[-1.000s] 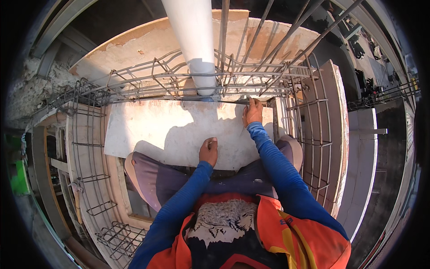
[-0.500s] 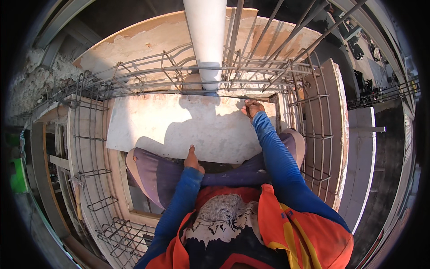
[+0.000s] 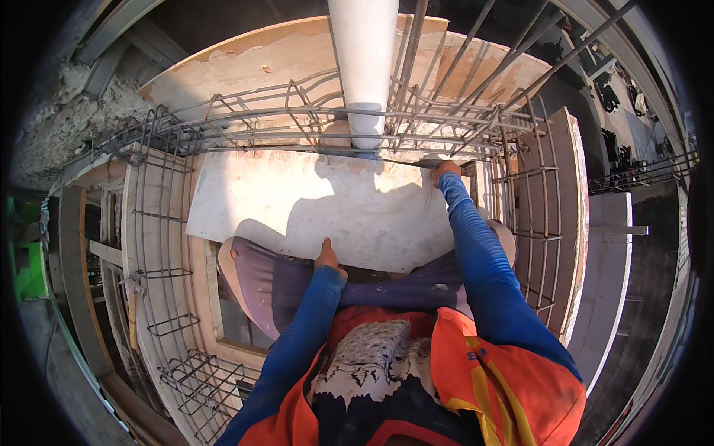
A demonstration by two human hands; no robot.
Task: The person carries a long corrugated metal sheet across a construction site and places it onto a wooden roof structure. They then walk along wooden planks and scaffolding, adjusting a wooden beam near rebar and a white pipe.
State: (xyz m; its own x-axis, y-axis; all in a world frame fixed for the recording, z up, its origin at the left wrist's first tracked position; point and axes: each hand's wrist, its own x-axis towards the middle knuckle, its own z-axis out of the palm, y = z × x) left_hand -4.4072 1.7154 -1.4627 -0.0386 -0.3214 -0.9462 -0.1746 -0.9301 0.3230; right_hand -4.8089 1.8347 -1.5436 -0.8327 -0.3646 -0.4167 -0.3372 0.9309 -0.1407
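Note:
A pale, flat board (image 3: 253, 193) lies across the space before me, with my shadow over its middle. My left hand (image 3: 328, 256) is at its near edge, thumb upright against the board and the other fingers hidden below. At the far right corner, my right hand (image 3: 448, 172) is closed, its fingers curled near the board's far edge. A dark, thin shape (image 3: 425, 163) shows beside those fingers; I cannot tell whether it is a held thing or shadow. My knees are bent wide apart under the near edge of the board.
Tied steel rebar cages (image 3: 535, 201) run along the far, left and right sides. A white pipe (image 3: 366, 67) stands upright beyond the board. Wooden formwork panels (image 3: 569, 223) border the space. A hammer-like tool (image 3: 132, 305) hangs at the left, and rough concrete (image 3: 67, 134) lies far left.
The whole view has shifted, so the surroundings appear farther right. My right hand has moved slightly away from me, and its fingers are more curled. My left hand stays at the near edge.

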